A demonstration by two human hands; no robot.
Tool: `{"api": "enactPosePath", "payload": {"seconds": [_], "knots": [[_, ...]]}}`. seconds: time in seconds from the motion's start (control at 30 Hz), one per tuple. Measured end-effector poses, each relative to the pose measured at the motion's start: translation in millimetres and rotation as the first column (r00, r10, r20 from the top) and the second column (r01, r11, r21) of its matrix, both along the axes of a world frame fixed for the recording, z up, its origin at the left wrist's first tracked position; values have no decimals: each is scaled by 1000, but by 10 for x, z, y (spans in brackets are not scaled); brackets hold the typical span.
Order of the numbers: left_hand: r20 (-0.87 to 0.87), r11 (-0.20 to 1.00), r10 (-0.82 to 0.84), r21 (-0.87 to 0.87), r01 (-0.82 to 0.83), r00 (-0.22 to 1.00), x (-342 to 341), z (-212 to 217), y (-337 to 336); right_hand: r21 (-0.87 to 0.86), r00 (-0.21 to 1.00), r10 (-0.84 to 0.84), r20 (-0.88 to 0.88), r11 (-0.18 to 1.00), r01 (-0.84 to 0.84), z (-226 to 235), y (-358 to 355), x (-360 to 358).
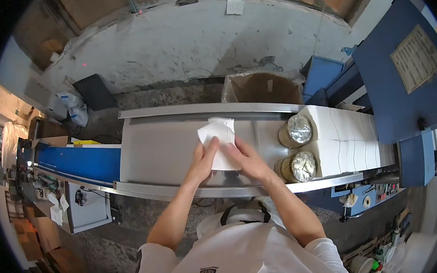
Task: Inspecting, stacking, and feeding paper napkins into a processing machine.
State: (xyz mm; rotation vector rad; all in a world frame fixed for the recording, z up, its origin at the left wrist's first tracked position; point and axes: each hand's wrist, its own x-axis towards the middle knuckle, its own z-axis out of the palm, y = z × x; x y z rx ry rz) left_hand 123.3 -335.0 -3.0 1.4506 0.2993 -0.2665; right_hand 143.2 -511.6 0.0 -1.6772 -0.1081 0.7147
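Over the middle of a grey metal tray [153, 152], I hold a small stack of white paper napkins [224, 160] in both hands. My left hand [203, 161] grips its left side, the thumb lying on the front face. My right hand [249, 159] closes on the right side, also with its thumb on the paper. The upper sheets are bent and uneven, with one corner turned to the left. Fingers behind the stack are mostly hidden. To the right, two round weights wrapped in shiny clear film [299, 130] stand against long rows of white napkins [344, 139].
A blue conveyor belt [79, 162] adjoins the tray at left. Raised metal rails [190, 109] run along its long sides. Behind it stands a lined cardboard box [230, 89]. A blue machine panel [403, 75] rises at right, and a side table [88, 211] stands near left.
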Motion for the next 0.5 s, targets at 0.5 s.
{"api": "enactPosePath", "payload": {"seconds": [0.5], "knots": [[332, 990, -115, -36, 134, 936, -177, -238, 162, 292, 917, -399, 12, 878, 379, -226, 100, 69]]}}
